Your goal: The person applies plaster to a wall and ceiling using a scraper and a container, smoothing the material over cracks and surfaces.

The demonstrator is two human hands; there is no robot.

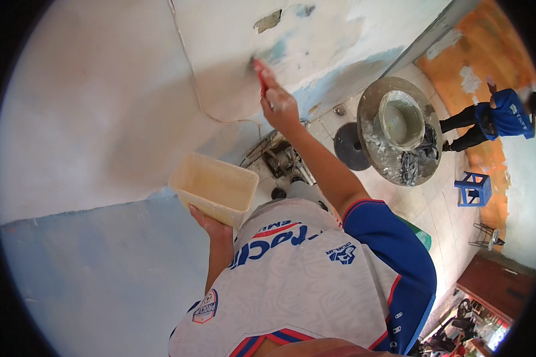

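Right hand (281, 107) grips a red scraper (260, 74) against the wall (101, 107); left hand (211, 225) holds a tub (214, 187) underneath. Best kept flat, strokes steady.

Wall (101, 107) looks matt, chalky plaster, patchy and flaking up top. Tub (214, 187) is smooth translucent plastic. Basin (375, 149) looks like dull, crusty metal.

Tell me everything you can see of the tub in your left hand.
The tub is a rectangular, cream-coloured, translucent container, plastic by its look, open at the top with no lid. Its inside walls look stained yellowish; no contents can be made out. It is tilted, its opening turned toward the camera. The left hand holds it from below at its near lower corner, at chest height in front of the white and blue wall. Nothing else touches it.
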